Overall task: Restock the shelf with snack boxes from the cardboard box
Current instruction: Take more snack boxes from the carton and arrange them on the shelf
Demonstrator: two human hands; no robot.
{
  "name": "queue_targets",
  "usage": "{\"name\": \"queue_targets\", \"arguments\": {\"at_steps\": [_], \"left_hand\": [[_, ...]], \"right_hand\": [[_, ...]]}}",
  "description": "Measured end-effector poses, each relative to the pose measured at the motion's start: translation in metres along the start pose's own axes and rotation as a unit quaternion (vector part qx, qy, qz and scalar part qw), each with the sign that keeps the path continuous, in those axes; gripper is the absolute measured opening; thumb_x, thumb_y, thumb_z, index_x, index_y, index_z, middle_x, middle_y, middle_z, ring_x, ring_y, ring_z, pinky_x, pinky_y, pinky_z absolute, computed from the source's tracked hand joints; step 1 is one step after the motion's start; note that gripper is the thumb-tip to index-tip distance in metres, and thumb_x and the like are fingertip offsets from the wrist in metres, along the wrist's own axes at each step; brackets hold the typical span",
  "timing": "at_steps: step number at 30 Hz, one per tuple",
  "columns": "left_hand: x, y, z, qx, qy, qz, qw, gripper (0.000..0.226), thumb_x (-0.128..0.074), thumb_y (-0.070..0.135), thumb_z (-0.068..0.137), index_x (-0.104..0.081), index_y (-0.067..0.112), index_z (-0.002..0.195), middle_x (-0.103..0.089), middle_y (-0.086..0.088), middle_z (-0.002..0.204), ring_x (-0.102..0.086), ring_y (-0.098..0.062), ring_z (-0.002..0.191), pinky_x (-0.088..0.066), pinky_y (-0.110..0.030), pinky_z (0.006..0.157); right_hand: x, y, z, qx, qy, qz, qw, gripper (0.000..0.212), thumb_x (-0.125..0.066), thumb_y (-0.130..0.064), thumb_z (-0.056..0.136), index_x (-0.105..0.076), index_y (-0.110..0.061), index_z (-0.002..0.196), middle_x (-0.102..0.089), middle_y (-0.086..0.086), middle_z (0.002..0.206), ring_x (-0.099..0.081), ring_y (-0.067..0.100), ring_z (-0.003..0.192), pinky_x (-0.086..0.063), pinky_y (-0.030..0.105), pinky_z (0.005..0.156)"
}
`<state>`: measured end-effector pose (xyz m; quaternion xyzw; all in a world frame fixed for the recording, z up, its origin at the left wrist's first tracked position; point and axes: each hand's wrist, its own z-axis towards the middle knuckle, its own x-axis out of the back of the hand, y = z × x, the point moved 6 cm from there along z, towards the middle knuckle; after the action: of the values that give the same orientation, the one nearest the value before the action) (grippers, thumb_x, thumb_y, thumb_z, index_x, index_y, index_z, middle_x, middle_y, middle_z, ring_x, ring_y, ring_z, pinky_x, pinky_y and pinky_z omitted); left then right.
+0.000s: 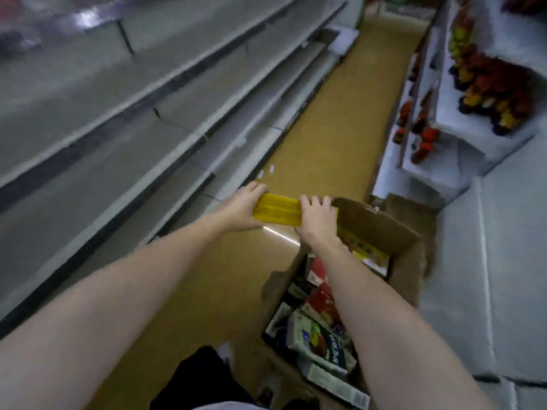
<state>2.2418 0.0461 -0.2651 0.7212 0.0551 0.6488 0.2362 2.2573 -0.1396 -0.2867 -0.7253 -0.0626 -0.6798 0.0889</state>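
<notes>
Both hands hold a stack of yellow snack boxes (278, 213) out over the tan floor (207, 291), above the gap between the grey shelving and the cardboard box. The left hand (241, 207) grips the stack's left end, fingers curled over its far edge and thumb under the near one; the right hand (318, 218) clamps the right end, its fingers (316, 201) spread over the top. The stack lies level, its left end just short of the front lip of the lowest shelf (225, 173). The grey shelves (118, 137) run in long bare tiers along the left, their front edges slanting away up the aisle. The open cardboard box (396, 232) stands on the floor under the right forearm, flaps out, with red, green and yellow packets jumbled inside. Between shelf lip and box runs a narrow strip of open floor. On the right, white shelves (461, 119) carry red and yellow goods, too blurred to name.
</notes>
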Motion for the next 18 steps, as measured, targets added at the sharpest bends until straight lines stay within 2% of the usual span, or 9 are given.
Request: {"name": "queue_targets", "arguments": {"at_steps": [2, 3, 5, 7, 11, 13, 14, 16, 18], "left_hand": [[0.029, -0.043, -0.044, 0.066, 0.057, -0.028, 0.996, 0.086, -0.082, 0.022, 0.066, -0.041, 0.010, 0.141, -0.045, -0.012, 0.136, -0.052, -0.031, 0.120, -0.046, -0.039, 0.097], [0.044, -0.062, -0.068, 0.095, 0.084, -0.046, 0.991, 0.087, -0.082, 0.029, 0.065, -0.042, 0.012, 0.140, -0.047, -0.012, 0.136, -0.052, -0.032, 0.121, -0.046, -0.041, 0.097], [0.070, -0.105, -0.120, 0.156, 0.129, -0.092, 0.975, 0.087, -0.075, 0.050, 0.057, -0.049, 0.016, 0.134, -0.059, -0.010, 0.127, -0.058, -0.030, 0.115, -0.048, -0.042, 0.094], [0.091, -0.143, -0.173, 0.210, 0.155, -0.137, 0.956, 0.092, -0.072, 0.057, 0.047, -0.055, 0.015, 0.127, -0.063, -0.009, 0.121, -0.060, -0.026, 0.111, -0.049, -0.039, 0.093], [0.129, -0.206, -0.286, 0.298, 0.217, -0.186, 0.911, 0.101, -0.081, 0.047, 0.039, -0.055, 0.003, 0.126, -0.062, -0.010, 0.119, -0.059, -0.023, 0.108, -0.047, -0.028, 0.088], [0.151, -0.216, -0.338, 0.314, 0.231, -0.196, 0.900, 0.093, -0.089, 0.025, 0.046, -0.052, 0.003, 0.129, -0.056, -0.009, 0.118, -0.055, -0.021, 0.107, -0.044, -0.016, 0.078], [0.162, -0.219, -0.361, 0.317, 0.235, -0.197, 0.898, 0.085, -0.089, 0.018, 0.051, -0.052, 0.006, 0.126, -0.052, -0.007, 0.116, -0.052, -0.018, 0.104, -0.042, -0.016, 0.073], [0.185, -0.223, -0.404, 0.318, 0.250, -0.175, 0.898, 0.075, -0.089, 0.027, 0.051, -0.054, 0.014, 0.116, -0.050, -0.006, 0.114, -0.050, -0.017, 0.099, -0.040, -0.023, 0.073], [0.206, -0.232, -0.445, 0.321, 0.260, -0.145, 0.899, 0.071, -0.090, 0.032, 0.052, -0.056, 0.016, 0.112, -0.051, -0.003, 0.112, -0.052, -0.019, 0.098, -0.042, -0.027, 0.077]], "right_hand": [[0.006, -0.051, 0.004, 0.037, -0.003, 0.011, 0.999, 0.069, -0.077, -0.035, 0.073, -0.044, -0.021, 0.132, -0.055, 0.004, 0.126, -0.042, 0.032, 0.120, -0.047, 0.045, 0.092], [0.008, -0.076, 0.004, 0.048, -0.008, 0.025, 0.999, 0.067, -0.076, -0.033, 0.072, -0.045, -0.021, 0.130, -0.056, 0.005, 0.125, -0.042, 0.032, 0.119, -0.047, 0.045, 0.092], [0.010, -0.131, 0.002, 0.081, -0.024, 0.067, 0.994, 0.062, -0.075, -0.030, 0.073, -0.045, -0.019, 0.126, -0.056, 0.007, 0.126, -0.043, 0.034, 0.119, -0.043, 0.045, 0.095], [0.018, -0.192, -0.009, 0.124, -0.060, 0.126, 0.982, 0.066, -0.077, -0.031, 0.071, -0.047, -0.018, 0.128, -0.054, 0.009, 0.127, -0.042, 0.036, 0.122, -0.038, 0.045, 0.099], [0.031, -0.309, -0.048, 0.202, -0.121, 0.159, 0.959, 0.076, -0.075, -0.042, 0.064, -0.046, -0.012, 0.127, -0.052, 0.012, 0.126, -0.043, 0.040, 0.123, -0.036, 0.042, 0.103], [0.038, -0.368, -0.074, 0.235, -0.127, 0.159, 0.951, 0.074, -0.074, -0.040, 0.067, -0.045, -0.009, 0.128, -0.052, 0.014, 0.130, -0.044, 0.041, 0.125, -0.033, 0.043, 0.107], [0.042, -0.398, -0.089, 0.251, -0.125, 0.169, 0.945, 0.073, -0.074, -0.039, 0.069, -0.044, -0.008, 0.129, -0.052, 0.015, 0.131, -0.045, 0.040, 0.126, -0.031, 0.042, 0.109], [0.059, -0.455, -0.124, 0.296, -0.117, 0.222, 0.922, 0.083, -0.070, -0.047, 0.063, -0.044, -0.011, 0.133, -0.056, 0.014, 0.131, -0.050, 0.036, 0.123, -0.034, 0.040, 0.107], [0.082, -0.504, -0.158, 0.327, -0.115, 0.311, 0.885, 0.093, -0.080, -0.045, 0.060, -0.041, -0.013, 0.138, -0.060, 0.011, 0.127, -0.057, 0.031, 0.118, -0.043, 0.035, 0.095]]}}
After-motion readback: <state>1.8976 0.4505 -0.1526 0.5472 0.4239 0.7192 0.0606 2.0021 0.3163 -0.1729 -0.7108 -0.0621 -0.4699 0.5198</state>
